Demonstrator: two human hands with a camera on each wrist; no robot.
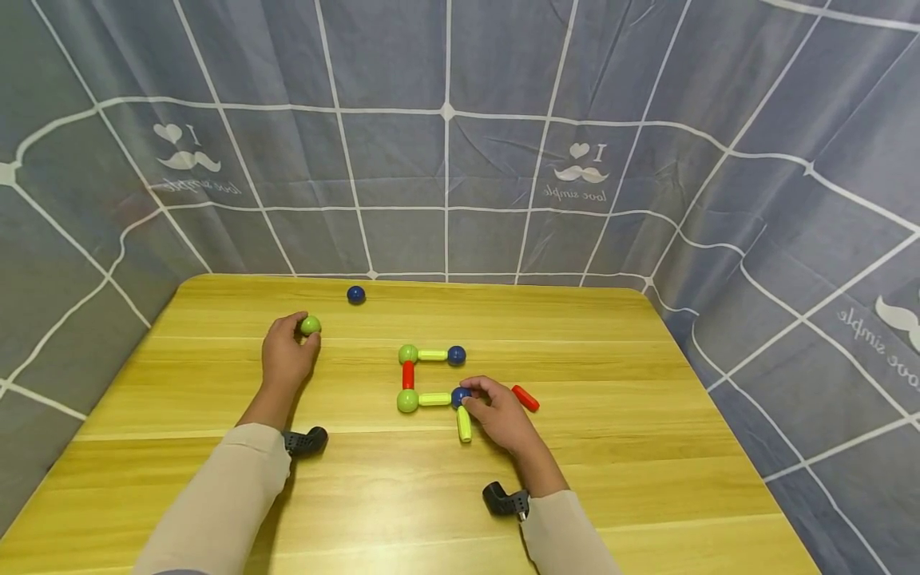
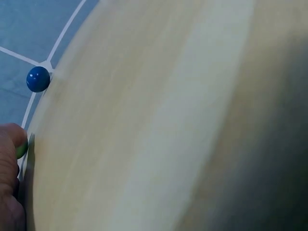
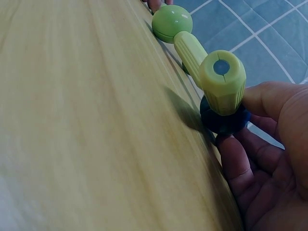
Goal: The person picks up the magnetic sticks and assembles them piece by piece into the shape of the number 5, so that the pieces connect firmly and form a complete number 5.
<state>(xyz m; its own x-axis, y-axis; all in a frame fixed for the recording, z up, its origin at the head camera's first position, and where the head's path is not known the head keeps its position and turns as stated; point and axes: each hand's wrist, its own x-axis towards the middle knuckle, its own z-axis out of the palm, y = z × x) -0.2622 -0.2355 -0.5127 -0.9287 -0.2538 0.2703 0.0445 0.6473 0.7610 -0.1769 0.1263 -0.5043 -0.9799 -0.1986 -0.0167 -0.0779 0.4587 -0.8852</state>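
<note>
My left hand (image 1: 284, 358) pinches a loose green ball (image 1: 311, 325) between thumb and fingers at the table's left; in the left wrist view the thumb mostly hides the green ball (image 2: 22, 149). My right hand (image 1: 505, 417) pinches a blue ball (image 1: 460, 395) at the near right corner of a C-shaped build. From that ball a yellow-green stick (image 1: 464, 426) points toward me, and another yellow-green stick (image 1: 434, 399) runs left to a green ball (image 1: 407, 401). A red stick (image 1: 408, 375) joins it to the far green ball (image 1: 408, 354).
The build's far arm is a yellow-green stick (image 1: 433, 355) ending in a blue ball (image 1: 456, 355). Right of my right hand lies a loose red stick (image 1: 525, 398). Another blue ball (image 1: 355, 295) sits by the table's back edge, before a grey curtain (image 1: 402, 160).
</note>
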